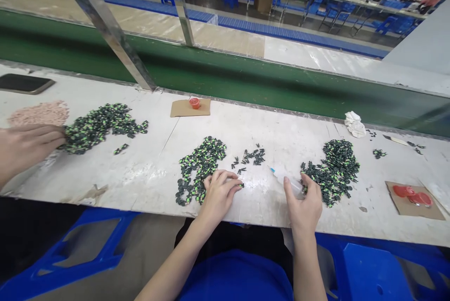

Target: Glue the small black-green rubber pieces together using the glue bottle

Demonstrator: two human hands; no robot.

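Observation:
My left hand [221, 193] rests on the white bench with its fingers curled, pinching a small black and green part [240, 184] at the edge of a pile of such parts [198, 165]. My right hand [305, 200] is wrapped round a small clear squeeze bottle [286, 178] with a blue tip that points left. A few dark loose parts [251, 156] lie just beyond my hands. A second pile of black and green parts [333, 169] lies right beside my right hand.
Another person's hand [26, 144] at the far left touches a third pile [100, 125] next to a pinkish heap [40, 112]. A cardboard piece with a red cup [194, 102] lies behind, another cardboard with red caps [413, 198] right. Also a phone [24, 83], white rag [355, 124], green conveyor [246, 76].

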